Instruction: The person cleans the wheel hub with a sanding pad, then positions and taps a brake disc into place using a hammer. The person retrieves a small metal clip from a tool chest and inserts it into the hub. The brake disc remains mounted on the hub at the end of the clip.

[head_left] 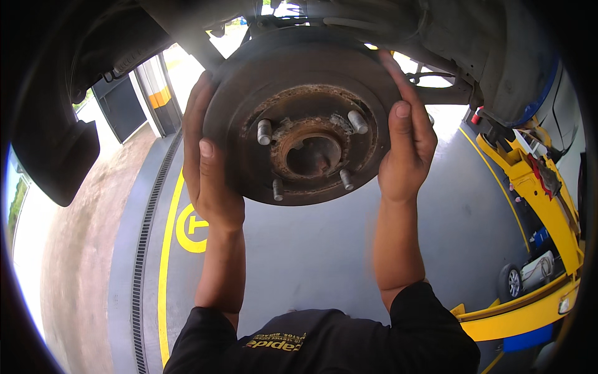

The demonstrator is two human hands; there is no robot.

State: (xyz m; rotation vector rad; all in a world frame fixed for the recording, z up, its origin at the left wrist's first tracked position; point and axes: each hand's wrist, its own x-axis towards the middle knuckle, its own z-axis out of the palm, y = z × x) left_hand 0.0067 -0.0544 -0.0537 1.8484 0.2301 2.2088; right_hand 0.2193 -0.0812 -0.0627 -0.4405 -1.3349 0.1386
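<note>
A dark, rusty metal brake disc (237, 106) fills the upper middle of the head view, with several threaded studs (264, 131) standing out round a round hub opening (313, 156). My left hand (210, 174) grips the disc's left edge, thumb toward the front and fingers along the rim. My right hand (408, 143) holds the right edge the same way, fingers reaching up along the rim. Both forearms are raised from below. What is behind the disc is mostly hidden by it.
Vehicle underbody parts (473, 56) and a dark flap (62, 149) hang overhead. A yellow frame (520, 324) holding tools stands at right, near a wheel (512, 280) on the grey floor (311, 262). A drain grate (149, 218) and post (159, 93) are at left.
</note>
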